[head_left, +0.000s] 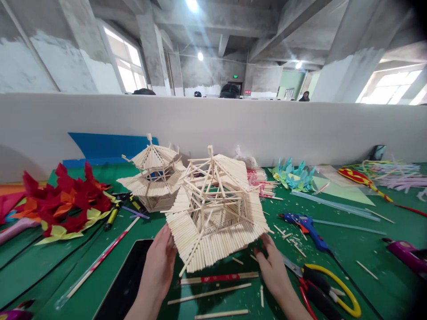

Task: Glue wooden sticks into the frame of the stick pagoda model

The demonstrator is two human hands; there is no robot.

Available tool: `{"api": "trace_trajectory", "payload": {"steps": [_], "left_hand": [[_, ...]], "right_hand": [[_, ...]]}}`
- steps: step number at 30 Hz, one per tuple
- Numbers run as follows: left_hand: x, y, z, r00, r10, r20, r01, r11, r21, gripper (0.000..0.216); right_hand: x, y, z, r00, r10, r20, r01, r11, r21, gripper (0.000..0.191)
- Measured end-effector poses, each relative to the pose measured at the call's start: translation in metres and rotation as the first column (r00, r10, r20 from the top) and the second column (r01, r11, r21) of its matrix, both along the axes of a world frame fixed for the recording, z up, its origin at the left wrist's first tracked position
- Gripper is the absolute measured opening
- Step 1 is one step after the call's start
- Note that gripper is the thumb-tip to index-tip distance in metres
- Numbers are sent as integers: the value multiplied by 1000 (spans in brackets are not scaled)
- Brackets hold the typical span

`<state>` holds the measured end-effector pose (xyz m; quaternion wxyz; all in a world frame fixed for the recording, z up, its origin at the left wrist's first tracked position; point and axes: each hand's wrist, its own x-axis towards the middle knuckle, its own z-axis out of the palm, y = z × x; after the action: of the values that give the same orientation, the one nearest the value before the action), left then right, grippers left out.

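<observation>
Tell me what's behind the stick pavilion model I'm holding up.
Behind the unfinished stick pavilion, held between left hand and right hand, stands a finished pavilion, partly covered. A clear bag of sticks shows too. The green table directly behind it is hidden.

Pale wooden stick pavilion (pixel 213 209), green table (pixel 350 249), blue glue gun (pixel 305 224), red-and-yellow paper flowers (pixel 66 202), yellow-handled scissors (pixel 328 291).

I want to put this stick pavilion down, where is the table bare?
Bare green mat lies between the blue glue gun and the purple tool. Crowded: sticks and scissors by the right hand, phone by the left hand.
</observation>
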<state>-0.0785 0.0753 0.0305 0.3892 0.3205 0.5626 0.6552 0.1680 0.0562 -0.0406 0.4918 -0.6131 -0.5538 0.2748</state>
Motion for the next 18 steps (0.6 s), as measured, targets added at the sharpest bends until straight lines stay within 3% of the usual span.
{"api": "trace_trajectory", "payload": {"steps": [4, 9, 10, 13, 16, 18], "left_hand": [[-7, -8, 5, 996, 74, -42, -73, 997, 38, 41], [-9, -17, 32, 924, 219, -314, -154, 964, 218, 36], [-8, -18, 41, 872, 247, -423, -132, 950, 282, 33], [1, -19, 68, 539, 403, -739, 107, 838, 535, 23], [16, -14, 91, 309, 520, -796, 362, 710, 604, 21], [26, -10, 100, 246, 562, -789, 431, 666, 609, 19]], "right_hand": [[7, -16, 0, 1000, -25, 10, 25, 999, 24, 34], [13, -24, -1, 998, -65, 24, 64, 997, 47, 31], [14, -23, 3, 996, -85, 22, 84, 995, 55, 31], [17, -15, 29, 993, -117, -8, 117, 989, 95, 32], [17, -4, 71, 984, -177, 7, 172, 964, 204, 29], [16, 2, 97, 975, -218, 43, 196, 935, 295, 25]]}}
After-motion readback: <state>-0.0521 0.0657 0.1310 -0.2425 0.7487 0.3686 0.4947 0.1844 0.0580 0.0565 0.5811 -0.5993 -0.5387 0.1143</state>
